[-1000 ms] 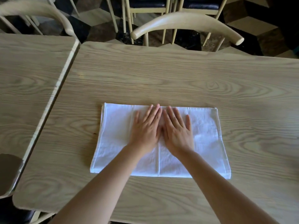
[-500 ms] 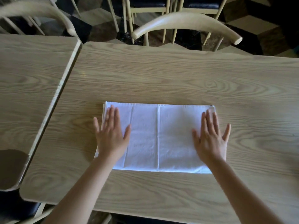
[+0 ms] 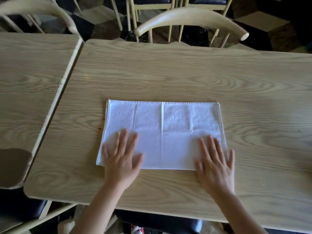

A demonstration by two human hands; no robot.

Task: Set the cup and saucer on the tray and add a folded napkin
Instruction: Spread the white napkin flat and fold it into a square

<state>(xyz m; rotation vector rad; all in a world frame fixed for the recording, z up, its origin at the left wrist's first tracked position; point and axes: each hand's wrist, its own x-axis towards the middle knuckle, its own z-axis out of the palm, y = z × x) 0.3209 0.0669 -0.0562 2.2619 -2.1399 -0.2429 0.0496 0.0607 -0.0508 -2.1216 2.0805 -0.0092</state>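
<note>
A white napkin (image 3: 162, 134) is lying flat on the pale wooden table (image 3: 168, 73), folded into a wide rectangle with crease lines running from its far edge to its near edge. It is sitting toward the near side of the table, roughly in the middle from left to right.

The left hand (image 3: 120, 159) is lying palm down over the napkin's near left corner, fingers (image 3: 125, 137) stretched out flat and slightly spread, gripping nothing. The right hand (image 3: 215, 164) is lying palm down over the near right corner in the same way, its fingers (image 3: 211, 146) flat and fanned, also holding nothing; its little finger is reaching past the napkin's right edge onto the wood. Both wrists are crossing the near hem onto the bare table.

A second table (image 3: 33, 81) is standing just beside the first on the left, a narrow gap showing between them. A chair (image 3: 190, 17) with a curved pale backrest is standing at the far side.

No lettering or label is showing on the napkin or the furniture.
</note>
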